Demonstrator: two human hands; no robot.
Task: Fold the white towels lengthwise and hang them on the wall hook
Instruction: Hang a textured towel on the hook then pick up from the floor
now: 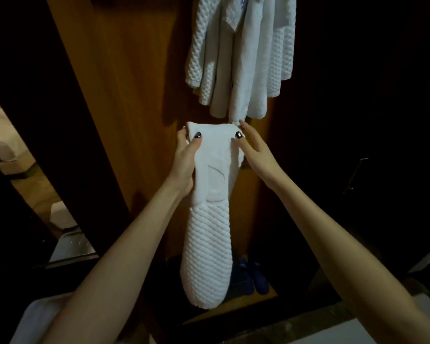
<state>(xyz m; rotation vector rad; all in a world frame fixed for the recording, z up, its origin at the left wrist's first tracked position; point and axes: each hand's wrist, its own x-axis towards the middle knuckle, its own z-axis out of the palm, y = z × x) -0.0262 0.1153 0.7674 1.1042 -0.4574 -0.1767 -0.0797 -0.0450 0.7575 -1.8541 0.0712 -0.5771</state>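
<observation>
A white waffle-weave towel (209, 232), folded into a long narrow strip, hangs down in front of me. My left hand (185, 157) grips its upper left edge, thumb on the front. My right hand (253, 150) pinches the upper right corner, thumb on the front and fingers behind. The towel's top edge is level between both hands. Just above it, several white towels (241, 58) hang against the wooden panel (134, 95); the hook holding them lies out of view above the frame.
Dark cabinet surfaces flank the wooden panel on both sides, with a metal handle (356, 175) at the right. Blue slippers (252, 279) lie on the floor below the towel. A lit room with a bed (0, 135) shows at the far left.
</observation>
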